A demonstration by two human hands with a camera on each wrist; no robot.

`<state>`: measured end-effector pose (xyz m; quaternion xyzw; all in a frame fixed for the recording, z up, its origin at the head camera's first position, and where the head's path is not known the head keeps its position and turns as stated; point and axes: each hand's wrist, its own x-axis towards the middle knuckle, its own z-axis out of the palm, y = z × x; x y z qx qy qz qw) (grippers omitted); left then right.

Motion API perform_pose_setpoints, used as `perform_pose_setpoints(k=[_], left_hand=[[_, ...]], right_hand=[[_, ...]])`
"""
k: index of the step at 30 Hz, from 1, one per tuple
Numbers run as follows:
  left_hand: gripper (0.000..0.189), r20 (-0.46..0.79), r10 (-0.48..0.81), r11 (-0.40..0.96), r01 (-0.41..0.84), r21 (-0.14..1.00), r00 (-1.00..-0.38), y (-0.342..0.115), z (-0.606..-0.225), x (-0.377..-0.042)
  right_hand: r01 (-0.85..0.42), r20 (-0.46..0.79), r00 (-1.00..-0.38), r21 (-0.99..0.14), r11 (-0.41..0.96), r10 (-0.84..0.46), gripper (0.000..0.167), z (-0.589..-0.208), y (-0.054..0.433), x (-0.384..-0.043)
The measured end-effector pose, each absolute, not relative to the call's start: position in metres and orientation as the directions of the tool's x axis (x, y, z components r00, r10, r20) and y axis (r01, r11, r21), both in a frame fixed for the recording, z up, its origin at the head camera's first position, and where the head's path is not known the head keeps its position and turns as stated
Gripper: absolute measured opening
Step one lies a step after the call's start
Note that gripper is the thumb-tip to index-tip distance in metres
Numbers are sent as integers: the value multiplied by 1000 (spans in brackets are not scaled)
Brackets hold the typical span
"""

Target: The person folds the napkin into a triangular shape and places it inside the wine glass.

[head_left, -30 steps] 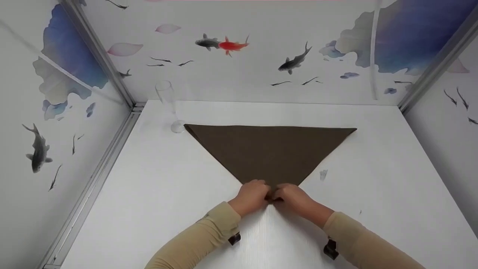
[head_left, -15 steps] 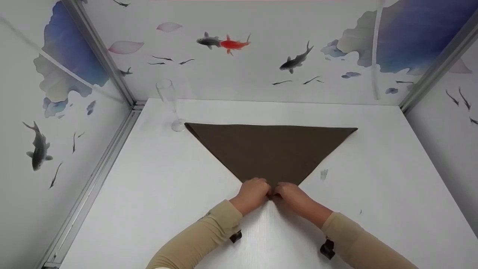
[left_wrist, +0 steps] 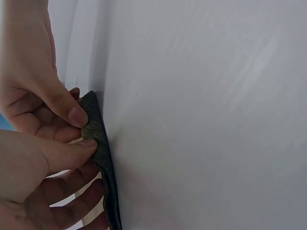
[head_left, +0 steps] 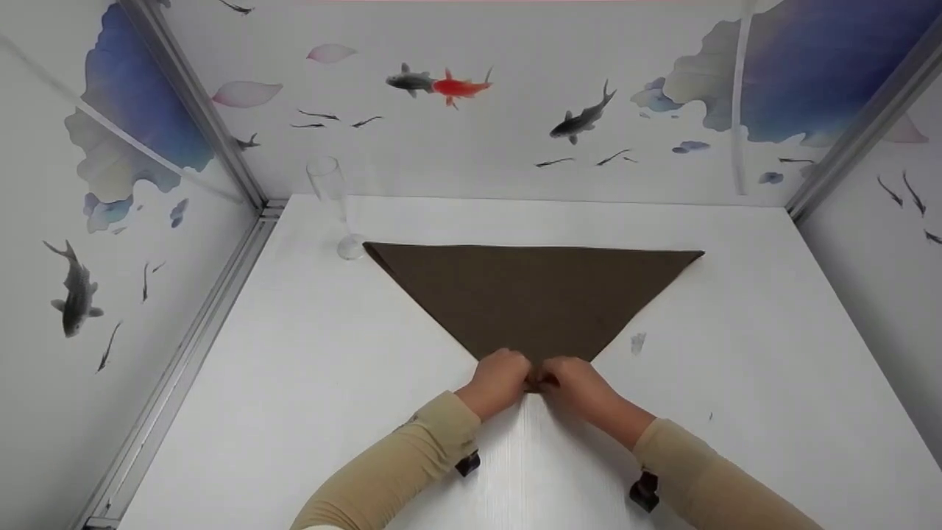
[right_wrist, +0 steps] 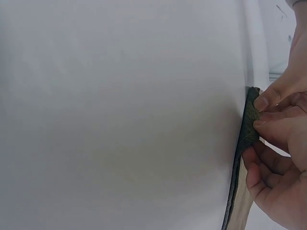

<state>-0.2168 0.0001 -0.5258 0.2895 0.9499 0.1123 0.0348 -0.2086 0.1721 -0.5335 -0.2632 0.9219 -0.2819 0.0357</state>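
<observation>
A dark brown cloth [head_left: 533, 294], folded into a triangle, lies flat on the white table, its long edge toward the back wall. At its near corner my left hand [head_left: 500, 379] and right hand [head_left: 581, 386] are side by side, each pinching the cloth. In the left wrist view the thumb of my left hand [left_wrist: 29, 172] presses on a small rolled edge of the cloth [left_wrist: 100, 143]. From the right wrist view, my right hand [right_wrist: 283, 143] pinches the same rolled edge [right_wrist: 249, 124], thumb on the near side. The fingertips behind the roll are partly hidden.
A clear stemmed glass [head_left: 331, 199] stands at the back left, its foot beside the cloth's left corner. White panels painted with fish [head_left: 460, 87] enclose the table [head_left: 751, 353] at the back and sides. A small grey mark [head_left: 638, 343] shows right of the cloth.
Both hands have shifted very slightly away from the near edge, still pinching the cloth's near corner, which is rolled up a little more. The rest of the cloth and the glass stay in place.
</observation>
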Motion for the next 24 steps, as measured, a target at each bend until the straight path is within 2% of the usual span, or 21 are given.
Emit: perform_pose_setpoints(k=[7,12,19,24], left_hand=[[10,40,576,791,569,223,-817,0,-522,-213],[17,86,637,765,642,54,-766,2,-521,-209],[14,123,710,702,682,-207,-694,3,-525,-208],[17,152,748,659,698,-280,-646,2,-527,-210]], right_hand=[[-419,37,-878,-545,726,-478,9,-535,171,-214],[-354,-35,-892,-565,745,-450,10,-537,172,-217],[-353,-36,-893,-560,750,-448,10,-539,173,-221],[-424,23,-871,-542,726,-491,10,-539,174,-220]])
